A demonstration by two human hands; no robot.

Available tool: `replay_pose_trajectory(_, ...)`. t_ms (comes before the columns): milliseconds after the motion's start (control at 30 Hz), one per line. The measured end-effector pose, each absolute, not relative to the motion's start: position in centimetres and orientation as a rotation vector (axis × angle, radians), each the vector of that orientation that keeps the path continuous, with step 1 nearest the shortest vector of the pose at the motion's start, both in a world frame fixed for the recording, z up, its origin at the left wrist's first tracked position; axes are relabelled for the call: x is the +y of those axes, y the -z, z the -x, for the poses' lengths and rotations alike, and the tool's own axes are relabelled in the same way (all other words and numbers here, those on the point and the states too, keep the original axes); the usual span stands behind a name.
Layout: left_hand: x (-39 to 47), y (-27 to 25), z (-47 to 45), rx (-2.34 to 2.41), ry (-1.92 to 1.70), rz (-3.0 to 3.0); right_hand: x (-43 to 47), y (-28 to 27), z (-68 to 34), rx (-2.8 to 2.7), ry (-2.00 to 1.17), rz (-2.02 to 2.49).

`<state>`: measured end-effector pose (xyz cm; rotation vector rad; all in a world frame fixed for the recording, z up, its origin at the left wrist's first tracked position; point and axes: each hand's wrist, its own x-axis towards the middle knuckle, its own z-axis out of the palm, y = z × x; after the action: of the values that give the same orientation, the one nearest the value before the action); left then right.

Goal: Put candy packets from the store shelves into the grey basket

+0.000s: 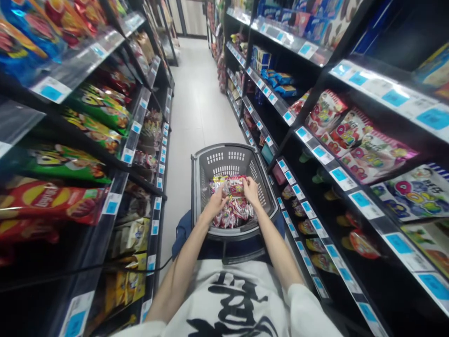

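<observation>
A grey plastic shopping basket (229, 152) rests against my legs, with small candy packets (231, 214) piled in its near part. Inside the basket, my left hand (217, 202) has its fingers closed at the left side of a small red and white snack packet (234, 185). My right hand (250, 190) pinches that packet by its right end. A yellowish packet (220, 179) lies close behind my left fingers. Fine print on these packets is too small to read.
Shelves line both sides of a narrow aisle floor (199, 93). Green and red chip bags (52, 203) fill the left shelves. Bright gummy candy bags (375, 150) stand on the right shelf. A black cable (105, 267) crosses at lower left.
</observation>
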<state>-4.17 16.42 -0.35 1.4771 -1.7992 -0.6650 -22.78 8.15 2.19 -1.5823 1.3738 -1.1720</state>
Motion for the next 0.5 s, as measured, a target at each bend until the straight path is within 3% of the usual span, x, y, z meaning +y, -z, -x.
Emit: replay_pose_trajectory(500,15.1,-0.6,3.7,-1.742,0.694,-1.498,5.5,0.0,21.9,1.253,1.27,1.174)
